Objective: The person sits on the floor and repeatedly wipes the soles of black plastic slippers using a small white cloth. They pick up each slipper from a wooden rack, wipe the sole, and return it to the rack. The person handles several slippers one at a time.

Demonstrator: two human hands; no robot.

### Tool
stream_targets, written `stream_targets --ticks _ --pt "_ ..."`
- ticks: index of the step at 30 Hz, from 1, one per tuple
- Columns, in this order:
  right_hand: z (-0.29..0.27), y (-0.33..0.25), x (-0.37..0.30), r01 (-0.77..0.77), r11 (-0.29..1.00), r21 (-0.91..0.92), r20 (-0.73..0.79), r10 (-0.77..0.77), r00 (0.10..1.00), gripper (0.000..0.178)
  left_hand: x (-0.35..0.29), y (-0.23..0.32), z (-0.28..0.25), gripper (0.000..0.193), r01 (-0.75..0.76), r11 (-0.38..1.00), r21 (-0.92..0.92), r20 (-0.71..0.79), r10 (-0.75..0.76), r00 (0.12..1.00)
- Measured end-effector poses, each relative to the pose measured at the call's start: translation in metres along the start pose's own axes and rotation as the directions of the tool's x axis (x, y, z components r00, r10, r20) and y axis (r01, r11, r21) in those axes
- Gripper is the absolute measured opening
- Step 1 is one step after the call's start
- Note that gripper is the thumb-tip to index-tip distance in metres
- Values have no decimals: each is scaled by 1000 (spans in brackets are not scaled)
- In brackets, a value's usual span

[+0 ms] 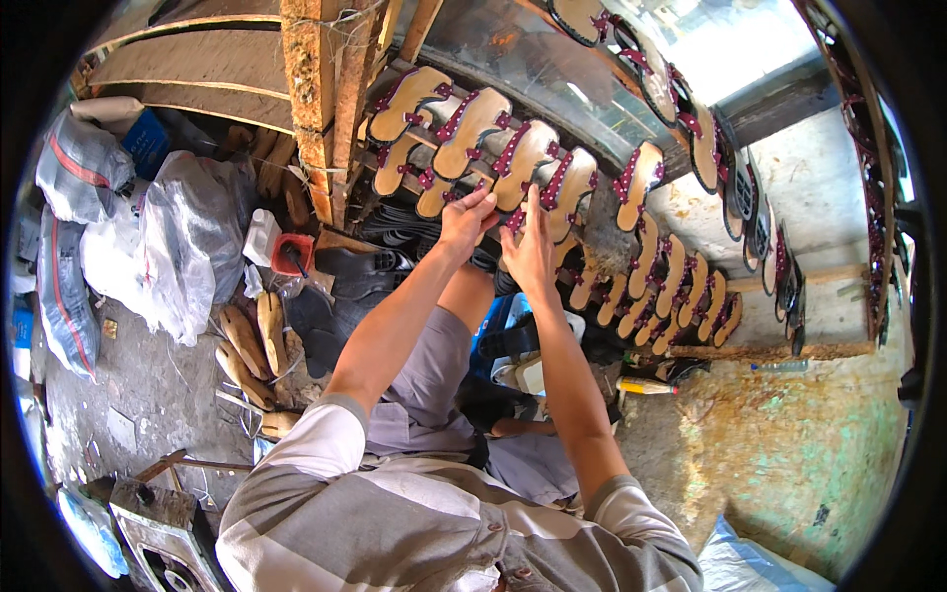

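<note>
In front of me, sandals (pixel 480 113) already wear straps (pixel 557 187); what's left, how closed my left hand (pixel 468 219) and right hand (pixel 530 249) are, and on what, I can't tell.

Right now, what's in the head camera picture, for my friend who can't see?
A person's left hand and right hand are at a tan, red-strapped sandal, among rows of similar sandals. White plastic bags lie to the left.

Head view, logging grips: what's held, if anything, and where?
Left hand and right hand are at the near end of a maroon-strapped sandal; grip unclear.
</note>
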State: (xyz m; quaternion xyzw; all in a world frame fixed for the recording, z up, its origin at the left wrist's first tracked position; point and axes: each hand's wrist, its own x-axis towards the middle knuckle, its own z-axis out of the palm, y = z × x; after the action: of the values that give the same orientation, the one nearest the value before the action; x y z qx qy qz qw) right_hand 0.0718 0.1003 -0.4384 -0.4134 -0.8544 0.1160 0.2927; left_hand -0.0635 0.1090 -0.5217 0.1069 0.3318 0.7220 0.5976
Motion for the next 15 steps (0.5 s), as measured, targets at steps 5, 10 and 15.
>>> stream_targets --ticks 5,10,15 --pt "3 6 0 -43 999 -4 12 43 999 92 -6 -8 10 36 -111 993 48 -166 118 979" --pt "6 8 -4 2 999 41 -13 -2 1000 88 -8 -14 11 31 -168 985 -29 -203 158 966" --pt "7 9 -7 -14 997 70 -20 16 1000 83 -8 -21 11 30 -187 976 -111 -191 164 968"
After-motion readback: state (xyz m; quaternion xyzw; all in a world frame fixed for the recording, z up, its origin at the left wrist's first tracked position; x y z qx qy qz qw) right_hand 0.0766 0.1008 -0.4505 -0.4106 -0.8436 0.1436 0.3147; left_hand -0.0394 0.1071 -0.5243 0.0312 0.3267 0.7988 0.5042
